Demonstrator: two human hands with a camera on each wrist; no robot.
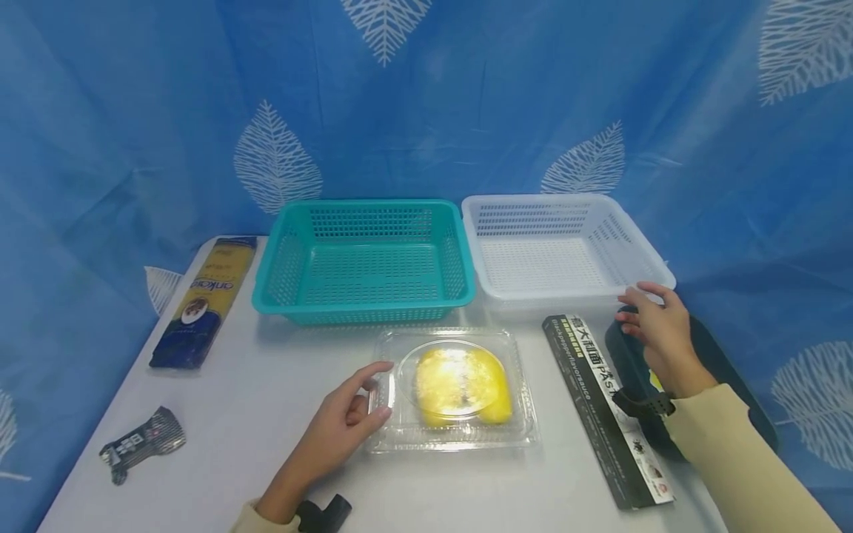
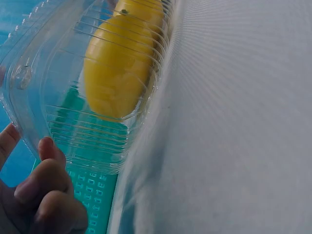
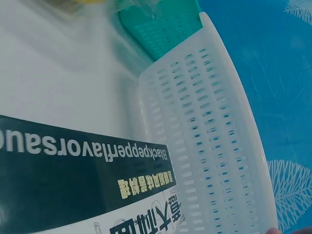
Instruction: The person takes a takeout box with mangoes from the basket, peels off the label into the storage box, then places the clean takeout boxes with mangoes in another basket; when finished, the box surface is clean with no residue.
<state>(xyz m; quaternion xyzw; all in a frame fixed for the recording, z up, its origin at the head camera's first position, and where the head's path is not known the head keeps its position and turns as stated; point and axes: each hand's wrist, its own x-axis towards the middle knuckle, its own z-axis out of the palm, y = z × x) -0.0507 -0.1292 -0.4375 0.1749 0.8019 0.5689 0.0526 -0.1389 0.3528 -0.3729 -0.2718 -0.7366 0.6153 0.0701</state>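
Note:
A clear plastic clamshell box (image 1: 526, 414) with yellow fruits (image 1: 493, 385) inside lies on the table. My left hand (image 1: 340, 414) is at its left side, thumb and index finger spread apart and touching the edge. In the left wrist view, the left fingertips (image 2: 47, 145) meet the box's rim, with other fingers bent below. My right hand (image 1: 660, 326) hovers over a dark tray-like object (image 1: 713, 355), near the front right corner of the white basket (image 1: 566, 292). Its fingers are loosely bent, with nothing visible between them. The right wrist view shows barely any of that hand.
Left of the white basket stands a green basket (image 1: 363, 307). A long black-and-white pasta box (image 1: 606, 414) lies beside the dark object. On the left are a blue-and-gold pasta packet (image 1: 203, 303) and a small dark wrapped packet (image 1: 143, 444). A blue leaf-print curtain (image 1: 426, 111) hangs behind.

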